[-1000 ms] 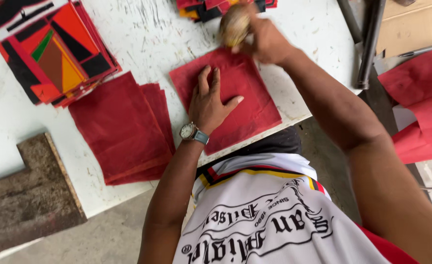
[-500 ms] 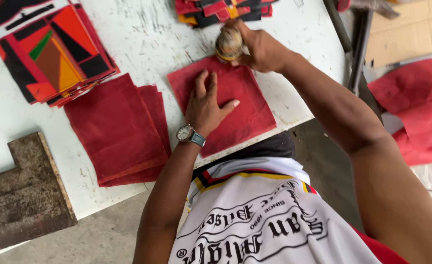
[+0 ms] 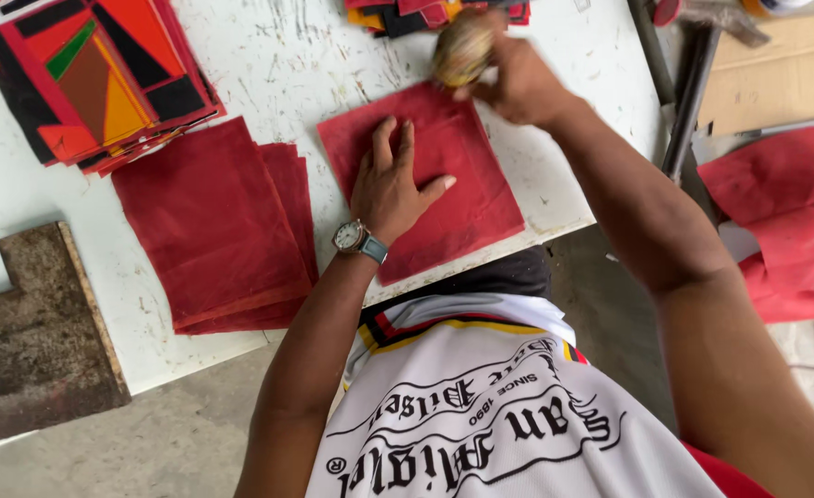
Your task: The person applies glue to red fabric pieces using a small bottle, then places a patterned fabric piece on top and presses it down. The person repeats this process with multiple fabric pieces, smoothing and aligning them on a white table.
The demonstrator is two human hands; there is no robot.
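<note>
We are pressing our left hand [image 3: 390, 189] flat on a single cloth square [image 3: 425, 175]; beyond its fingertips our right hand [image 3: 508, 78] is gripping a rounded tool [image 3: 463, 51]. Left of the fingers a cloth stack [image 3: 213, 226] is lying, a patchwork pile [image 3: 89, 78] beyond it.

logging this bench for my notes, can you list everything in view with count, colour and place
red sheet: one, dark red, flat on table under left hand
red stack: one pile, dark red, left of that sheet
patchwork panels: one pile, red, black, orange, green, far left
coloured scraps: one heap, top edge
round brush: one, tan, in right hand
wooden block: one, brown, lower left
white table: one
left hand: flat on sheet
right hand: grips brush
</note>
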